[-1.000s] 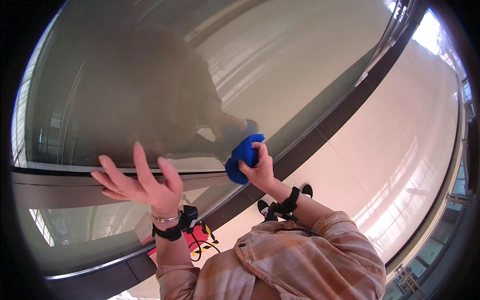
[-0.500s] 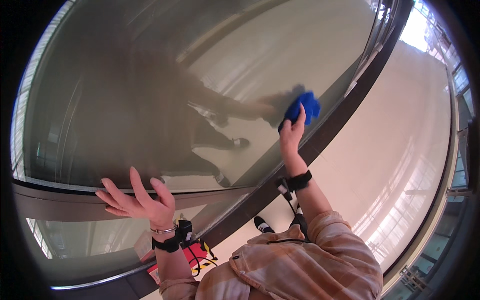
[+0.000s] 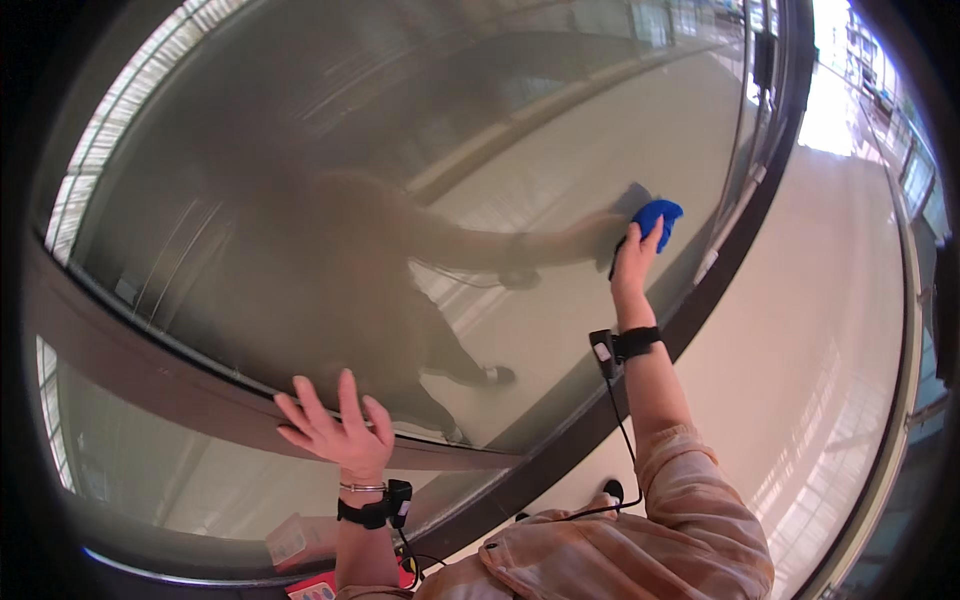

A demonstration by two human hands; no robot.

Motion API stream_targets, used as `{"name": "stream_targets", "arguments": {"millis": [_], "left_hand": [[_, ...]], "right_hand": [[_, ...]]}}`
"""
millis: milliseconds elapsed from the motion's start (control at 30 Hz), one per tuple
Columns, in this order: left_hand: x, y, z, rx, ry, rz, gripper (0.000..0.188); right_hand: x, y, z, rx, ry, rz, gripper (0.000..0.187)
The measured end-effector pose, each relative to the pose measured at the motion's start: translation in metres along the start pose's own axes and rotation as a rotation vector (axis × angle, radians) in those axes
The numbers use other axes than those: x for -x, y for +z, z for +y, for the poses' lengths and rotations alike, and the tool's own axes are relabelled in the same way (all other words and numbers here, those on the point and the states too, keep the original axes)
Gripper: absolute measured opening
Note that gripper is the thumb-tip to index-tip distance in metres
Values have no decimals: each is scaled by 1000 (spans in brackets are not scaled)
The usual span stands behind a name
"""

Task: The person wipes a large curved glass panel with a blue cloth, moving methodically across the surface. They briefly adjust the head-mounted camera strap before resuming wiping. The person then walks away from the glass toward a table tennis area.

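Observation:
A blue cloth (image 3: 657,224) is bunched in my right hand (image 3: 633,262), which presses it to a large glass pane (image 3: 520,130). The cloth and my arm show as a dim reflection in the glass. My left hand (image 3: 342,428) lies with fingers spread on the dark frame bar (image 3: 190,375), its fingertips reaching the lower edge of the pane. It holds nothing. Each wrist wears a black strap with a small boxed device and a cable.
A dark frame post (image 3: 735,250) runs along the right side of the glass. Beyond it lies a pale, shiny floor (image 3: 800,300). Below the bar is another glass panel (image 3: 200,490). A red item (image 3: 318,587) sits low by my left forearm. My shoe (image 3: 613,489) shows below.
The view has shifted. My right hand has moved the cloth along the glass, and my arm is stretched further out. My left hand stays spread on the frame bar.

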State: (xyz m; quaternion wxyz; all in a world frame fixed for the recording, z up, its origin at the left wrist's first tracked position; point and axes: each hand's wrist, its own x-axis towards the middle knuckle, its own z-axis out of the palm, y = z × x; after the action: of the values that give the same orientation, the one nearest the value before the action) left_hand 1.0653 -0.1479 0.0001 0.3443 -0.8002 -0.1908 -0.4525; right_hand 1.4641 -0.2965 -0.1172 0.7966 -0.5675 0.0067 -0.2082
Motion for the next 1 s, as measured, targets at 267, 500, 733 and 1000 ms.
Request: {"name": "stream_targets", "arguments": {"millis": [267, 500, 733, 1000], "left_hand": [[12, 6, 1, 1, -12, 7, 42], [5, 0, 4, 20, -44, 37, 35], [5, 10, 21, 41, -28, 28, 47], [4, 4, 19, 16, -35, -5, 46]], "right_hand": [[138, 51, -182, 73, -1291, -734, 47], [96, 87, -258, 6, -1398, -925, 40], [8, 168, -383, -203, -1243, -184, 48], [101, 196, -458, -329, -1900, -481, 39]]}}
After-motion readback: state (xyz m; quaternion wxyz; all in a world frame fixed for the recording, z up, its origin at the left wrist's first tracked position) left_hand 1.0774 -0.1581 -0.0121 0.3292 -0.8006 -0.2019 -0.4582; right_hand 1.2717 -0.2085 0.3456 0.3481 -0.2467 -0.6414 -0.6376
